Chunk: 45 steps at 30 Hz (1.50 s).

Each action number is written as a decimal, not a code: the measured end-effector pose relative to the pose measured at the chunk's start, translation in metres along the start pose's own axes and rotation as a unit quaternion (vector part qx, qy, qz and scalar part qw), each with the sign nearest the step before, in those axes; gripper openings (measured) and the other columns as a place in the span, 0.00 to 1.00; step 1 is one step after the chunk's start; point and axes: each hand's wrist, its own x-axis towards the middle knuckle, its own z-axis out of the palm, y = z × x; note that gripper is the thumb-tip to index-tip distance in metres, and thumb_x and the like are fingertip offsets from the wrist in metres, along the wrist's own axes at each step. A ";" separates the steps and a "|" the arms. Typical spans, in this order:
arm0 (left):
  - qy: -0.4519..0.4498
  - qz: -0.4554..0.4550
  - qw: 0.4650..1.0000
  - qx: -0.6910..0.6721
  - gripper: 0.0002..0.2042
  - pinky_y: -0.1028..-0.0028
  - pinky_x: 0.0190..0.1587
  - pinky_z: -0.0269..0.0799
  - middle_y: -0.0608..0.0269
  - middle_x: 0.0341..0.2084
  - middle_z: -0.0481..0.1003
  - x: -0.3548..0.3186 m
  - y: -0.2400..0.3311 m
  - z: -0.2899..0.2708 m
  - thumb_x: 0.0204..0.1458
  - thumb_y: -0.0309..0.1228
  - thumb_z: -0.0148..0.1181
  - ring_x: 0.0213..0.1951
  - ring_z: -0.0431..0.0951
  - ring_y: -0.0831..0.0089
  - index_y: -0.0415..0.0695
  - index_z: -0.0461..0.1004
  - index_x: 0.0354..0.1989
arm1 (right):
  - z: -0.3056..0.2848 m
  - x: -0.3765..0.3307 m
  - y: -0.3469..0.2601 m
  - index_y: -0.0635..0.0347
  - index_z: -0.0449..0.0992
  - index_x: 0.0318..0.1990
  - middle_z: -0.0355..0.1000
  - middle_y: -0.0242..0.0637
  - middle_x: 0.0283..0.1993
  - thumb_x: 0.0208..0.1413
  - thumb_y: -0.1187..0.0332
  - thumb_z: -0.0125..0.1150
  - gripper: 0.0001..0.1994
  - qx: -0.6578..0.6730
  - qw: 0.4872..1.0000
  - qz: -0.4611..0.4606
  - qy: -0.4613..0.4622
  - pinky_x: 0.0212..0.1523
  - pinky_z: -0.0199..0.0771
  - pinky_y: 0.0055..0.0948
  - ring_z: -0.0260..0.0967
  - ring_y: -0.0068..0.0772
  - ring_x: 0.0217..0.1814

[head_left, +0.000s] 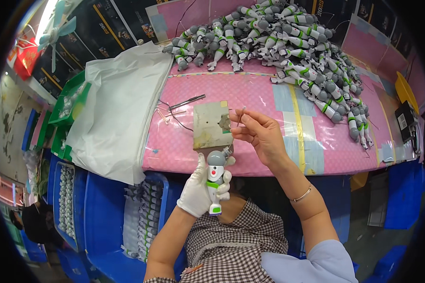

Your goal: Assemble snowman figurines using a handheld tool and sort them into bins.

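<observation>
My left hand [195, 192], in a white glove, is closed around a white toy wand [216, 173] with a grey ball-shaped top, a red button and a green band. The wand stands nearly upright near the table's front edge, and a small metallic part [226, 152] juts from its top. Bare and with a bracelet at the wrist, my right hand [263, 136] pinches a thin stick-like piece [241, 116] above and to the right of the wand; its exact kind is too small to tell. Just behind both hands lies a worn square metal plate [208, 126] with a cutout.
A large heap of similar wands [297, 42] covers the back right of the pink table [250, 89]. Tweezers [189, 101] and a dark cable lie left of the plate. White sheeting [118, 108] drapes the left side, beside green trays [71, 101]. Blue bins [104, 212] with parts stand below.
</observation>
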 end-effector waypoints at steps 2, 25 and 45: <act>-0.008 -0.010 1.000 -0.019 0.35 0.76 0.24 0.57 0.64 0.30 0.72 0.002 -0.001 -0.001 0.56 0.61 0.36 0.20 0.60 0.78 0.40 0.61 0.58 | 0.004 -0.008 -0.007 0.68 0.72 0.49 0.74 0.44 0.45 0.59 0.70 0.53 0.13 -0.005 1.000 -0.012 -0.003 0.35 0.80 0.24 0.76 0.29 0.34; 0.078 0.111 0.981 0.140 0.20 0.61 0.44 0.76 0.60 0.37 0.73 0.026 0.034 0.010 0.57 0.41 0.54 0.41 0.76 0.62 0.43 0.65 0.53 | -0.027 0.059 -0.007 0.62 0.73 0.22 0.66 0.27 0.18 0.48 0.67 0.55 0.09 -0.406 0.896 0.139 -0.116 0.19 0.60 0.18 0.60 0.16 0.18; 0.041 0.167 0.978 0.121 0.16 0.66 0.43 0.77 0.56 0.35 0.74 0.035 0.036 0.003 0.59 0.36 0.51 0.35 0.77 0.68 0.35 0.67 0.48 | -0.006 0.056 -0.010 0.58 0.69 0.21 0.63 0.24 0.18 0.53 0.66 0.53 0.11 -0.444 0.879 0.155 -0.080 0.17 0.55 0.17 0.58 0.14 0.18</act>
